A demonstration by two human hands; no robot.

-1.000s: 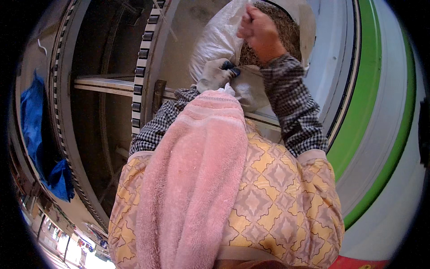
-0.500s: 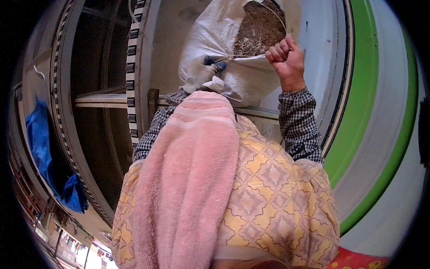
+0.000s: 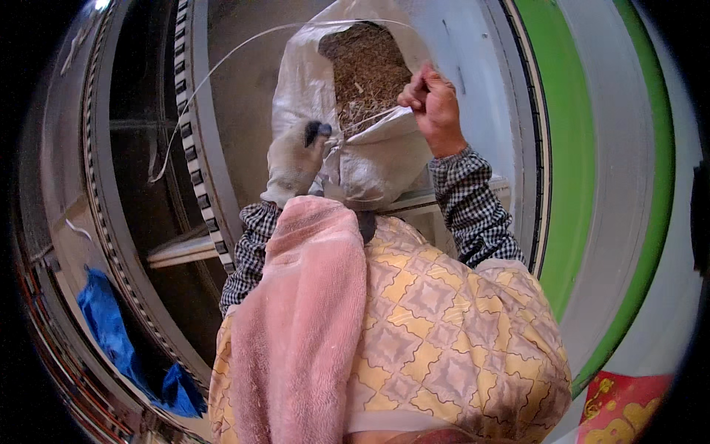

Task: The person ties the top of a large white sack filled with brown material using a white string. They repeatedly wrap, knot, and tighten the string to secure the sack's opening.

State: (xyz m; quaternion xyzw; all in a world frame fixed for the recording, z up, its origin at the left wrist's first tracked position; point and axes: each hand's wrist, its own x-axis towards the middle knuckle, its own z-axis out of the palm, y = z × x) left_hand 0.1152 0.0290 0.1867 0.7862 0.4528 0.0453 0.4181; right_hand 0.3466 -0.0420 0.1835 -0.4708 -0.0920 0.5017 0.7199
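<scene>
A white woven sack (image 3: 377, 166) stands in front of me, its mouth showing brown, dry, chopped plant matter (image 3: 362, 70). My left hand (image 3: 293, 159), in a whitish glove with dark blue fingertips, is closed at the near left of the sack's rim, where the fabric bunches up. My bare right hand (image 3: 434, 107) is closed in a pinch on a thin pale cord (image 3: 384, 117) stretched across the opening from the bunched rim. A long white strand (image 3: 244, 38) arches over the sack and hangs down to the left. Motion blurs the right fingertips.
On the left runs a black-and-white toothed metal edge (image 3: 194, 159) beside a dark recess (image 3: 140, 148). Blue cloth (image 3: 111, 325) hangs at the lower left. A green and grey curved panel (image 3: 569, 96) is on the right. A pink towel (image 3: 303, 296) hangs in front of my patterned clothing.
My right hand has shifted left and slightly down in the picture, and the left hand left and down. The long strand now sweeps in a wide arc to the left. The whole view has moved too.
</scene>
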